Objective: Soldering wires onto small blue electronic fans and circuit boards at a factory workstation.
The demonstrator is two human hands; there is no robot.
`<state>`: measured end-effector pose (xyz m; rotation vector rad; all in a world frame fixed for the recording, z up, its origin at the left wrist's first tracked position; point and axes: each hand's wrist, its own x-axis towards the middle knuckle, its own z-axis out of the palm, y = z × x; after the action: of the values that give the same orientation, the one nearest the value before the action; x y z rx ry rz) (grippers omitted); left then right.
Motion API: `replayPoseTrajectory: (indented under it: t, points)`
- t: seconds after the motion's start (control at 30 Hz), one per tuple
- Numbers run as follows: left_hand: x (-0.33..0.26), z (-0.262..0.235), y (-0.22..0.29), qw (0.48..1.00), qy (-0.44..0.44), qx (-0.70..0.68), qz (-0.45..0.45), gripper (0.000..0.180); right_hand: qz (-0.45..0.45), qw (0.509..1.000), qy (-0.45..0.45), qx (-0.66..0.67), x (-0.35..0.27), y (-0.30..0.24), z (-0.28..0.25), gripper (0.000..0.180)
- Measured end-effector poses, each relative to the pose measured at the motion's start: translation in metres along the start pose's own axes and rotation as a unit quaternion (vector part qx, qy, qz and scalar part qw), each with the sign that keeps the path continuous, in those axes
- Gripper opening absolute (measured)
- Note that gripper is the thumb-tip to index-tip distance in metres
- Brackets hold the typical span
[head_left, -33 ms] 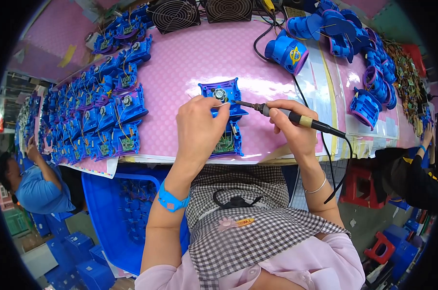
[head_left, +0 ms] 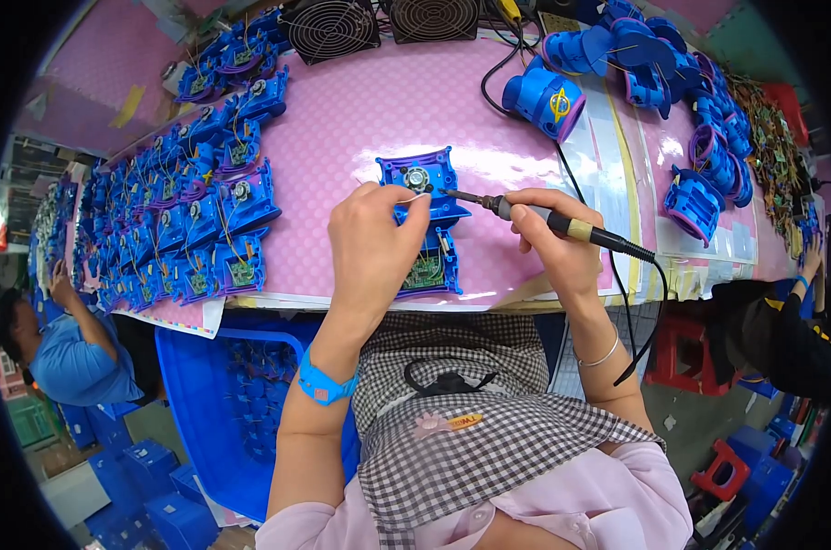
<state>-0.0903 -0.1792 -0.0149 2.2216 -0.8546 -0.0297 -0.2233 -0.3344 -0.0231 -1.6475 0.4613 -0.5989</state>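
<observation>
On the bench before me lies a blue plastic toy housing (head_left: 441,167) with a round speaker (head_left: 417,179) in its far half. A green circuit board (head_left: 425,273) sits in the near half. My left hand (head_left: 374,246) is over the housing, thumb and forefinger pinched on a thin pale wire (head_left: 419,198) just below the speaker. My right hand (head_left: 567,252) grips a soldering iron (head_left: 500,207) like a pen. Its tip points left at the housing, close to the left fingertips; whether it touches the wire I cannot tell. The left hand partly hides the housing.
Rows of similar blue housings (head_left: 195,215) fill the left of the bench. Round blue parts (head_left: 544,99) stand at the right, beside a heap of wired boards (head_left: 771,151). Two fans (head_left: 333,27) are at the back. A blue bin (head_left: 191,385) is below. Co-workers sit on both sides.
My left hand has shifted slightly left and away from the iron's tip, still pinching the wire. The right hand and soldering iron look unmoved.
</observation>
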Motion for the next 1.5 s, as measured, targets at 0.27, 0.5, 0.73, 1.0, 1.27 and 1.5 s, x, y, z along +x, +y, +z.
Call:
replayPoseTrajectory:
  t: [0.27, 0.5, 0.73, 1.0, 1.27, 1.5]
  points:
    - [-0.008, -0.0021, -0.0088, 0.961, 0.078, -0.221, -0.144, 0.013, -0.034, 0.999, 0.003, -0.037, -0.0025, -0.0011, 0.0019, 0.019]
    - [-0.0098, -0.0036, -0.0099, 0.99, 0.076, -0.115, -0.032, 0.011, -0.024, 0.999, 0.003, -0.024, -0.0035, 0.0021, 0.0017, 0.019]
    - [-0.009, -0.0006, -0.0097, 0.995, 0.062, -0.078, -0.009, 0.011, -0.011, 1.0, -0.005, -0.022, -0.0037, 0.0011, 0.0027, 0.019]
    - [-0.009, -0.0009, -0.0088, 0.994, 0.064, -0.087, -0.023, 0.011, -0.027, 0.999, 0.007, -0.025, -0.0051, 0.0019, 0.0014, 0.018]
    - [-0.0093, 0.0012, -0.0126, 0.993, 0.066, -0.099, -0.023, 0.011, -0.022, 0.999, -0.001, -0.033, -0.0053, 0.0004, 0.0024, 0.018]
    - [-0.0091, 0.0015, -0.0123, 0.992, 0.066, -0.102, -0.025, 0.012, -0.016, 1.0, 0.003, -0.025, -0.0057, 0.0012, 0.0028, 0.018]
